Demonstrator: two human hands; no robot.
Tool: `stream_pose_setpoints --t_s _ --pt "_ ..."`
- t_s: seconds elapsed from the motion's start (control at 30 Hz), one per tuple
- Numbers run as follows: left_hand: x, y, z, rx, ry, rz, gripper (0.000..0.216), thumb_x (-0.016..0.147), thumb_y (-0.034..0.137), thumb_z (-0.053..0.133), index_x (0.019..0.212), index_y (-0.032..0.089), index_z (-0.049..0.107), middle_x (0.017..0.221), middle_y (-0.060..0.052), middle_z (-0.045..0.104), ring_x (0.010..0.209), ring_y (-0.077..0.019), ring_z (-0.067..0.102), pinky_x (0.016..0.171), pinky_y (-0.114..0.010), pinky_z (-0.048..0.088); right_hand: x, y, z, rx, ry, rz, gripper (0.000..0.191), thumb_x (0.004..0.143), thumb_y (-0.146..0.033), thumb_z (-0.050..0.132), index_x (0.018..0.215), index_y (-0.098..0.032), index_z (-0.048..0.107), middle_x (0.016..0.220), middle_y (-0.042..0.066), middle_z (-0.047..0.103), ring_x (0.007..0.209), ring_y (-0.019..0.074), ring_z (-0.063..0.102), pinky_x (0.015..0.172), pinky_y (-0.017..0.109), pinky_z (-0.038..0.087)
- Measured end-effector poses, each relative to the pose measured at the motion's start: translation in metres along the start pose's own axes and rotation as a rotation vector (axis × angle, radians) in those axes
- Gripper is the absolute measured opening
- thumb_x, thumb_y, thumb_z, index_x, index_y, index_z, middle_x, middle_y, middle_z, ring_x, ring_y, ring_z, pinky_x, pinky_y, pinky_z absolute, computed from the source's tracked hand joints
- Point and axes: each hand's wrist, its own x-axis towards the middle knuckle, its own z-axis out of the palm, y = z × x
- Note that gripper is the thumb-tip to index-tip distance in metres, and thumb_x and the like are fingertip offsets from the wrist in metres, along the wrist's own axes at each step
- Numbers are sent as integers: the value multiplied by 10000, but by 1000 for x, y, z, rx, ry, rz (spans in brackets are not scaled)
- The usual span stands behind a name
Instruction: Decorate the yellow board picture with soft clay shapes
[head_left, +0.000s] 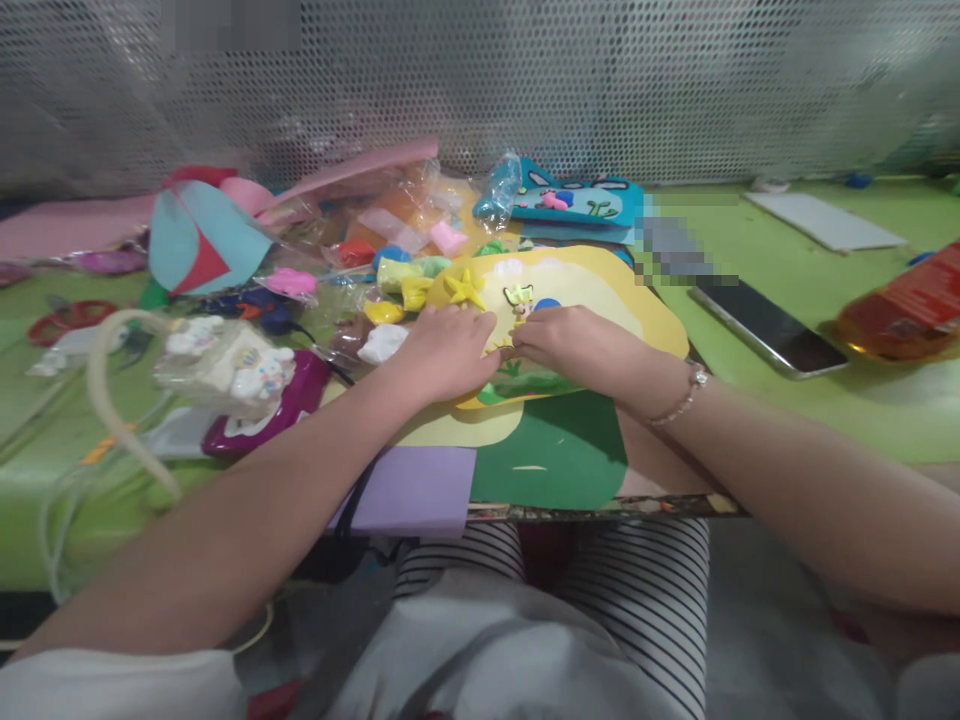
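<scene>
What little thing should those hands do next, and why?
Probably press gently just below the small figure on the yellow card: the fingertips of the right hand are gathered there, and the left hand lies close by, where it could steady the card. Whether the fingers pinch a piece is hidden.

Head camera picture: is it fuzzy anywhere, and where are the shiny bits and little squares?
In the head view, fine details look soft, even around the left hand and right hand; there too, clear plastic catches pale glints; also in the head view, blocky squares cover patches on the mesh panel and at the far end of the phone.
</scene>
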Motion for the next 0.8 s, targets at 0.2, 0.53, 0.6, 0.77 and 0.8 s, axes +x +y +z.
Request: stream_pose_setpoints --t_s 0.2,0.53,0.6,0.77,0.8 --pt "0 1 -3 5 -23 -10 377 893 412 356 1024 138 580 941 -120 638 935 -284 582 775 -400 402 0 7 1 72 13 -42 237 945 -213 433 832 -121 621 767 71 603 677 153 531 616 266 359" --pt "1 4 -1 -2 11 -33 407 875 441 352 994 131 588 942 -137 652 933 -314 590 768 -432 411 0 17 1 279 95 -23 250 893 -153 425 850 -128 671 813 74 639 740 147 556 704 268 421" --pt "1 4 -1 -8 4 -53 402 862 456 376 986 138 588 947 -137 654 924 -310 590 764 -429 413 0 15 1 302 88 -11 249 886 -151 426 836 -126 669 802 72 634 734 146 551 703 266 417" --pt "2 4 0 -36 -21 -99 431 874 496 354 988 152 586 968 -136 653 938 -301 584 775 -420 407 0 14 2 307 106 0 255 876 -151 418 812 -124 664 781 72 623 721 147 536 697 264 401" --pt "2 4 0 -39 -22 -103 443 886 493 328 990 150 588 968 -136 653 937 -298 585 777 -419 406 0 14 3 307 102 10 254 873 -147 419 815 -117 664 781 76 622 719 147 533 695 264 397"
